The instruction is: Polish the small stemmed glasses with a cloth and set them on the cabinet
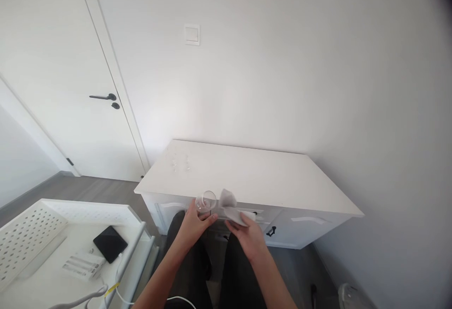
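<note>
Head view: grips a clear glass (205,202) in fingers of the left hand (192,225), a pale cloth (235,213) in those of the right hand (250,237), at the near edge of the tabletop (254,172), nearer than glassware (187,162).

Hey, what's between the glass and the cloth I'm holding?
In the head view, just a narrow, bare gap separates the glass in your left hand from the cloth in your right hand, with the cabinet behind.
</note>
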A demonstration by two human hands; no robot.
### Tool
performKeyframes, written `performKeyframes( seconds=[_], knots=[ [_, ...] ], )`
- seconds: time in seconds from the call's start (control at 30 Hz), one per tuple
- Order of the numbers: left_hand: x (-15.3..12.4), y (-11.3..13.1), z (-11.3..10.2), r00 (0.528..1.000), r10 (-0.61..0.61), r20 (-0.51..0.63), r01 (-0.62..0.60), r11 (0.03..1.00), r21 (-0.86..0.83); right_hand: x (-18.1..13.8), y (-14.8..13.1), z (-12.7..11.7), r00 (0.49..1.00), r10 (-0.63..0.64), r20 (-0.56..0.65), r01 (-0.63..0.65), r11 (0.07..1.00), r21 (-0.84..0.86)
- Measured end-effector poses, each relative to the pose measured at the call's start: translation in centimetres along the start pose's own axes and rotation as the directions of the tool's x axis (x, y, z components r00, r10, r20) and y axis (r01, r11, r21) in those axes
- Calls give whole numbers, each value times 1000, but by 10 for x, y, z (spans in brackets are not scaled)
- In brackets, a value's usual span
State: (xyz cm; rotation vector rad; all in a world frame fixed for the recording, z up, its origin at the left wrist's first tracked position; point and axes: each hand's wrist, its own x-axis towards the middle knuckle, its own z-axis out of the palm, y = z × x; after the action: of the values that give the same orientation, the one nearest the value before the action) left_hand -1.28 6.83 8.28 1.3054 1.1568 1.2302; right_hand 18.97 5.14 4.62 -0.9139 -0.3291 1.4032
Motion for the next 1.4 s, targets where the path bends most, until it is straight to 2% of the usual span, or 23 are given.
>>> performKeyframes(
  seconds=[0.1,0.17,0.23,0.33,0.4,0.47,0.53,0.63,0.7,0.77,0.83,0.9,1.0,1.03,1.1,1.17,1.23,1.27,1.3,1.33,1.4],
  knots=[
    [-10,4,-5,994,-50,98,58,995,-79,4,-19,-11,981,-143,-134,142,990,-19],
    [-17,7,-3,985,-68,161,86,990,-114,-1,-25,-8,955,-243,-172,235,970,-63],
    [-21,7,1,988,-59,141,71,995,-76,-13,-23,1,931,-317,-181,299,947,-120],
    [-25,3,6,999,4,-32,-2,996,84,-41,-7,20,923,-378,-76,340,890,-303],
    [-28,0,4,989,77,-128,-53,983,176,-62,4,31,915,-385,118,396,808,-436],
    [-33,0,-2,977,171,-125,-131,952,278,-78,8,37,895,-331,300,439,775,-454],
    [-40,4,-11,967,253,-18,-226,890,397,-87,2,37,890,-204,407,386,812,-437],
    [-49,10,-21,953,244,177,-300,835,462,-91,-18,29,874,10,486,219,884,-412],
    [-52,13,-23,951,218,221,-299,834,463,-91,-28,23,836,108,538,176,876,-449],
    [-52,14,-20,957,203,209,-279,841,464,-90,-32,18,821,120,558,260,792,-553],
    [-48,14,-15,964,173,201,-250,847,468,-90,-29,15,823,55,566,405,641,-652],
    [-44,15,-9,968,130,216,-221,848,482,-88,-21,12,796,-26,604,532,505,-679],
    [-45,17,-2,975,82,205,-179,838,516,-80,-8,8,770,-122,626,606,444,-660],
    [-47,18,-1,976,77,202,-175,833,524,-75,-4,5,783,-176,596,603,450,-659],
    [-52,23,0,976,89,201,-186,817,546,-65,1,0,836,-296,462,547,507,-666],
    [-55,29,-3,962,196,189,-272,752,601,-55,3,-4,885,-369,285,461,600,-654],
    [-52,34,-6,891,380,249,-439,577,689,-48,4,-5,911,-381,157,393,688,-610],
    [-47,35,-7,829,448,335,-533,451,716,-46,5,-4,920,-372,120,370,728,-576],
    [-42,35,-7,774,461,435,-605,332,724,-46,7,-2,929,-356,100,352,769,-534],
    [-36,34,-8,743,420,521,-647,249,721,-46,9,1,938,-335,92,336,810,-481],
    [-26,30,-8,757,264,598,-649,189,737,-49,12,7,957,-275,94,290,890,-351]
  ],
)
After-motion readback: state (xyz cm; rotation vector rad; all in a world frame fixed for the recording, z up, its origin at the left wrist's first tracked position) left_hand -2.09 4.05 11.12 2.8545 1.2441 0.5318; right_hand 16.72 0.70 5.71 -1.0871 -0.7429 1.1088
